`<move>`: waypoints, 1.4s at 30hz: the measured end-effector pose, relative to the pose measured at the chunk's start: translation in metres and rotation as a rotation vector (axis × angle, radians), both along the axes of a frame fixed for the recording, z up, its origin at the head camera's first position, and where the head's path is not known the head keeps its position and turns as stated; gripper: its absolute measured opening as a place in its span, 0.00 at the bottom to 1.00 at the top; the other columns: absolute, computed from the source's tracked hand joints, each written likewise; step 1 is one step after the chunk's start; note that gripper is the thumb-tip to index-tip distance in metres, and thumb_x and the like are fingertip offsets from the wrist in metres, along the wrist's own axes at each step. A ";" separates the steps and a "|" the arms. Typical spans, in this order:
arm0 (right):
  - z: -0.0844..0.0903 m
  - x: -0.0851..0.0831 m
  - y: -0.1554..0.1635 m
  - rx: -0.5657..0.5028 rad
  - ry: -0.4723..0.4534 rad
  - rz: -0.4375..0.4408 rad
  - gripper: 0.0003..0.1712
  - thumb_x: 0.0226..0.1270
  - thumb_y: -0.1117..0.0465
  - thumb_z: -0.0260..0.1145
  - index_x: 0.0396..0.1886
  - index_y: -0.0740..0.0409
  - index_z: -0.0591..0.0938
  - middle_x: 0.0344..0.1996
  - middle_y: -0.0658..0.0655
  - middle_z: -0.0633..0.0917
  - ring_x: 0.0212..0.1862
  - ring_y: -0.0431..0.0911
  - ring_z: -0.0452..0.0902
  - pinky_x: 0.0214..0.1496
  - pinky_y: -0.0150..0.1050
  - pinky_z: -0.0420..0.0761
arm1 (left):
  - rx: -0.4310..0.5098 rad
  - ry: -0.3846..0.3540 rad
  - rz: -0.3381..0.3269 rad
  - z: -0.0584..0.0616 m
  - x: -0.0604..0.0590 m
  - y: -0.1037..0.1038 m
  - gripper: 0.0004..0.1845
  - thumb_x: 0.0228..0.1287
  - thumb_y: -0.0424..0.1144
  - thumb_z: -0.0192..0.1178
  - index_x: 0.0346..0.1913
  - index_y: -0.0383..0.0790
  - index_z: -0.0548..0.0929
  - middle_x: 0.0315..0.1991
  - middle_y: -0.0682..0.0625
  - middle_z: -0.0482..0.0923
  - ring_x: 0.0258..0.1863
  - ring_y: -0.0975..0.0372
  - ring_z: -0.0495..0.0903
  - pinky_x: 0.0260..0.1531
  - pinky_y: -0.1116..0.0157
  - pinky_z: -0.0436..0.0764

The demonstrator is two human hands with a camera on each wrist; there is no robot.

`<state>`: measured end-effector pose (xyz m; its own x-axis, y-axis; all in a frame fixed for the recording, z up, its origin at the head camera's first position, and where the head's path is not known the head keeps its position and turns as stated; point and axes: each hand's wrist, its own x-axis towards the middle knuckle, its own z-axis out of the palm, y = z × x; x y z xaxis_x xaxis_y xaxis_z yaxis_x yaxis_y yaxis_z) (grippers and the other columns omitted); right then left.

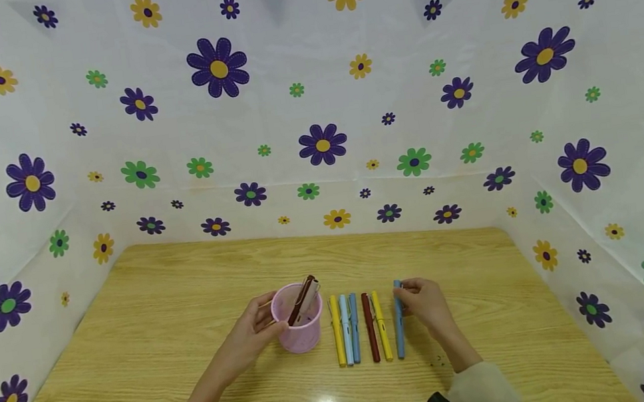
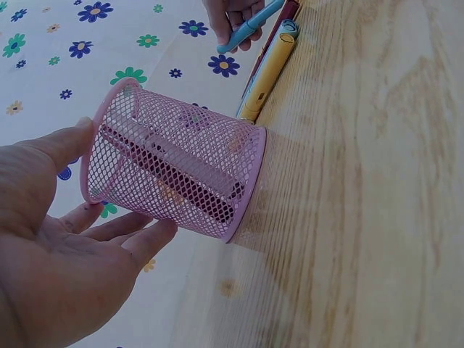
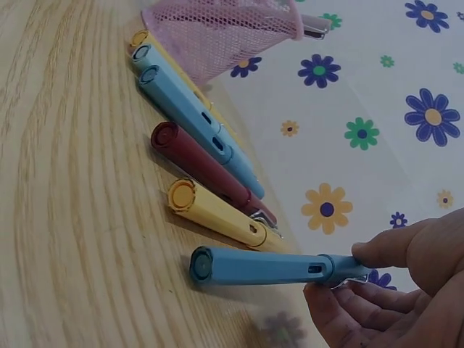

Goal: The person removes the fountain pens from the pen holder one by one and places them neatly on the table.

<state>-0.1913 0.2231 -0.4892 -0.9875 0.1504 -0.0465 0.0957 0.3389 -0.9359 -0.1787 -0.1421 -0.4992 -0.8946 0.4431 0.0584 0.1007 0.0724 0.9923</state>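
My left hand [image 1: 248,334] holds a pink mesh pen cup [image 1: 303,339] from its left side, thumb and fingers around the wall near the rim. The cup stands upright on the table; inside lean a dark red pen [image 1: 300,305] and a pale grey one [image 1: 309,300]. To the right, my right hand [image 1: 427,302] pinches a blue pen [image 1: 400,335] by its capped end. In the right wrist view, that blue pen [image 3: 254,268] is tilted, and its near end looks just off or lightly touching the wood; I cannot tell which.
Between the cup and the pinched pen lie several capped pens side by side: yellow [image 1: 339,340], light blue [image 1: 348,342], blue [image 1: 355,337], dark red [image 1: 370,329] and another yellow [image 1: 383,334]. Flower-printed white sheeting [image 1: 275,113] walls the wooden table [image 1: 199,283] behind and at both sides.
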 end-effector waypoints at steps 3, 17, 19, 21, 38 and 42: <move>-0.003 -0.002 -0.003 0.026 -0.002 -0.003 0.19 0.75 0.66 0.65 0.55 0.80 0.80 0.37 0.66 0.86 0.31 0.46 0.83 0.35 0.42 0.90 | 0.000 -0.003 0.001 0.000 0.000 0.000 0.37 0.77 0.38 0.61 0.79 0.31 0.54 0.77 0.28 0.57 0.76 0.38 0.59 0.71 0.59 0.71; -0.013 -0.008 -0.012 0.193 -0.022 -0.036 0.19 0.73 0.65 0.67 0.53 0.79 0.82 0.39 0.67 0.86 0.31 0.47 0.82 0.28 0.36 0.86 | -0.002 0.001 0.000 0.000 0.000 0.001 0.37 0.77 0.37 0.61 0.79 0.31 0.54 0.77 0.28 0.57 0.76 0.39 0.60 0.71 0.59 0.70; -0.014 -0.008 -0.013 0.217 -0.021 -0.044 0.19 0.72 0.65 0.68 0.52 0.78 0.82 0.39 0.67 0.86 0.30 0.47 0.82 0.28 0.36 0.86 | -0.004 0.000 0.001 0.000 0.000 0.001 0.37 0.77 0.38 0.61 0.79 0.31 0.54 0.77 0.28 0.57 0.76 0.39 0.60 0.71 0.59 0.70; -0.014 -0.008 -0.014 0.239 -0.023 -0.050 0.18 0.72 0.64 0.68 0.51 0.78 0.82 0.38 0.67 0.87 0.30 0.47 0.82 0.28 0.36 0.86 | -0.004 -0.002 0.003 0.000 -0.001 0.001 0.38 0.77 0.38 0.61 0.79 0.31 0.54 0.77 0.28 0.57 0.76 0.39 0.59 0.71 0.59 0.70; -0.016 -0.008 -0.020 0.255 -0.016 -0.051 0.17 0.70 0.65 0.67 0.51 0.76 0.83 0.40 0.69 0.88 0.32 0.50 0.86 0.28 0.38 0.87 | -0.008 0.002 0.007 -0.001 -0.001 0.001 0.37 0.77 0.37 0.61 0.79 0.32 0.54 0.77 0.28 0.57 0.76 0.39 0.59 0.72 0.58 0.69; -0.012 -0.006 -0.021 0.286 0.008 -0.061 0.18 0.70 0.63 0.67 0.51 0.74 0.84 0.42 0.68 0.87 0.36 0.52 0.86 0.34 0.42 0.87 | -0.014 0.009 0.004 -0.001 -0.001 0.001 0.37 0.77 0.38 0.61 0.79 0.32 0.54 0.77 0.28 0.57 0.76 0.39 0.59 0.72 0.57 0.69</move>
